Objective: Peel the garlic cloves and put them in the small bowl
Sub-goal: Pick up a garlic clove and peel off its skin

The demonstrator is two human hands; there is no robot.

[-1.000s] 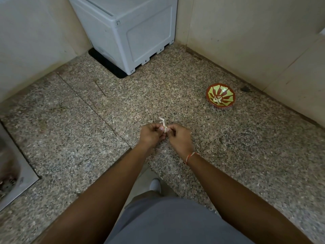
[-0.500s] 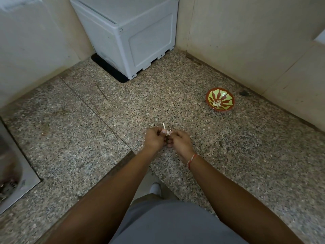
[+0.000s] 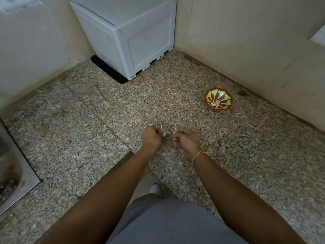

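My left hand point(image 3: 151, 136) is curled, pinching a small pale garlic clove point(image 3: 163, 133) at its fingertips, with a thin white strip of skin sticking up beside it. My right hand point(image 3: 184, 140) is curled too, pinching a second white sliver of peel point(image 3: 175, 129). Half a second ago both hands were pressed together around the one clove; now they have drawn apart, with a gap of speckled bench point(image 3: 246, 155) showing between them.

Both hands sit just past the front edge of the bench, where it steps back around my body. To the right and ahead there is open stone all the way to the small bowl point(image 3: 218, 99), which stands well apart from my right hand, near the wall point(image 3: 255, 41) at the back right. The one bowl holds a few pale peeled cloves point(image 3: 216, 103); I cannot count them exactly. It has not moved.

Further out, one grey box point(image 3: 133, 37) stands on a dark mat point(image 3: 107, 72) in the back corner, and one steel sink point(image 3: 12, 173) cuts into the bench at the far left. A red and white thread point(image 3: 197, 157) circles my right wrist
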